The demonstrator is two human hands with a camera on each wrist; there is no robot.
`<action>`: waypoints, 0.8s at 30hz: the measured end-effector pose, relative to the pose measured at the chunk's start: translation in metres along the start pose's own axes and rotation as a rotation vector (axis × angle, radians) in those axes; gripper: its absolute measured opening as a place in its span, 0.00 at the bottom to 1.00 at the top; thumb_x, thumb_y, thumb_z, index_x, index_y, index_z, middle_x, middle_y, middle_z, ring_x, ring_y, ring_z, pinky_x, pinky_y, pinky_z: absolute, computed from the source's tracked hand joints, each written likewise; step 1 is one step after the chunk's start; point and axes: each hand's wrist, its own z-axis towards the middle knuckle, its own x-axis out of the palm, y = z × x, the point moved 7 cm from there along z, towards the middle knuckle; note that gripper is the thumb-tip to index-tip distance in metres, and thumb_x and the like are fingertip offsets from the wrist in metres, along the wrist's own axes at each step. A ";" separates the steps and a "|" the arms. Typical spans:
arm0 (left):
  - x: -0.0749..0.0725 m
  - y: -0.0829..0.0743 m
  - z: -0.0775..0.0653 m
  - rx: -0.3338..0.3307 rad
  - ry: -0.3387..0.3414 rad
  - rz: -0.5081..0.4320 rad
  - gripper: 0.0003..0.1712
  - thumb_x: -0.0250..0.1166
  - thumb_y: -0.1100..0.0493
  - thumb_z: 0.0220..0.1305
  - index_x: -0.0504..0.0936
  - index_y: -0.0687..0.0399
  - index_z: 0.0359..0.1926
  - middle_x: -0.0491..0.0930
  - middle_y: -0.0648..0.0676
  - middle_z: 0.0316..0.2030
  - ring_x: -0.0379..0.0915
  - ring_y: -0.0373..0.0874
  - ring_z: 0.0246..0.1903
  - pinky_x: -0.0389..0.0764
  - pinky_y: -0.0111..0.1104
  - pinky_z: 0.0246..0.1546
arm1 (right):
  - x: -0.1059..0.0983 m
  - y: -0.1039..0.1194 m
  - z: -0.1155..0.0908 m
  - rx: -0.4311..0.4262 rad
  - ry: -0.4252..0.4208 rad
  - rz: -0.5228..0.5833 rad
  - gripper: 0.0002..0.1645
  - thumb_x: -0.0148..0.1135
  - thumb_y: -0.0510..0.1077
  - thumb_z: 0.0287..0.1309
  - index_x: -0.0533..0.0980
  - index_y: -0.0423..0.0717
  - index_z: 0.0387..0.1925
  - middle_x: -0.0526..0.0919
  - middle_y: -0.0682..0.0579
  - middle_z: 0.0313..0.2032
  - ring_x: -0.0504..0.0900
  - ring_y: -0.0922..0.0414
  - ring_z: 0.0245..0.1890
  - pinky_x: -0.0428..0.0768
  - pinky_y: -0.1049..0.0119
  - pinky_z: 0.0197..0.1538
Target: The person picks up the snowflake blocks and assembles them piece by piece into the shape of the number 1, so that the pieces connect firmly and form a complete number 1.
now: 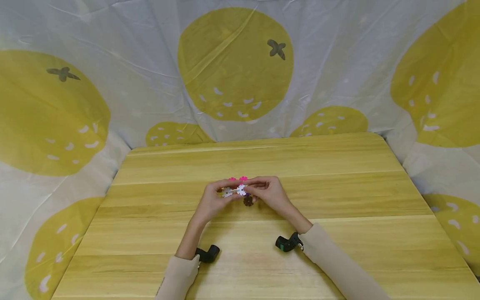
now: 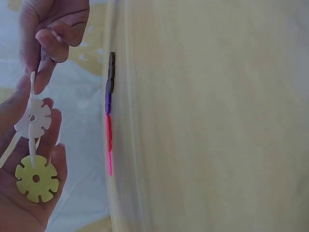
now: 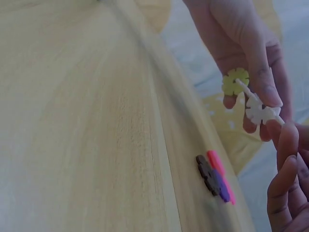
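Note:
My left hand (image 1: 214,201) holds a small chain of notched plastic snowflake discs. In the left wrist view a yellow disc (image 2: 42,186) lies against its palm, joined to white discs (image 2: 42,116). The right hand (image 1: 273,195) meets it at the chain's other end, pinching a white disc (image 1: 241,190) between thumb and fingers. Below the hands, a brown disc (image 3: 206,174), a purple disc (image 3: 221,184) and pink discs (image 3: 215,162) lie on the table close together. Whether these are joined, I cannot tell.
The wooden table (image 1: 157,233) spreads around the hands. Behind and beside it hangs a white cloth (image 1: 330,54) printed with yellow fruit. Black wrist cameras (image 1: 211,254) sit at both sleeves.

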 end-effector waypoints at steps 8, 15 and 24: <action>-0.005 0.004 -0.001 -0.009 -0.025 0.014 0.16 0.79 0.61 0.57 0.91 0.52 0.49 0.90 0.53 0.47 0.85 0.49 0.50 0.85 0.34 0.50 | 0.002 -0.005 0.001 0.049 0.001 0.017 0.13 0.70 0.39 0.66 0.85 0.35 0.48 0.88 0.30 0.39 0.82 0.60 0.19 0.79 0.67 0.25; -0.017 0.010 -0.002 -0.061 -0.042 0.043 0.16 0.79 0.59 0.58 0.92 0.51 0.48 0.90 0.53 0.48 0.84 0.48 0.51 0.82 0.35 0.51 | -0.012 -0.010 0.004 0.103 0.016 -0.093 0.17 0.71 0.42 0.65 0.85 0.36 0.51 0.89 0.34 0.42 0.83 0.55 0.24 0.81 0.66 0.28; -0.024 0.018 -0.002 -0.117 -0.020 0.056 0.18 0.79 0.57 0.59 0.91 0.52 0.51 0.89 0.55 0.51 0.82 0.53 0.54 0.80 0.43 0.55 | -0.023 -0.019 0.007 0.137 0.033 -0.191 0.15 0.71 0.38 0.64 0.85 0.39 0.52 0.90 0.41 0.43 0.80 0.57 0.23 0.78 0.70 0.26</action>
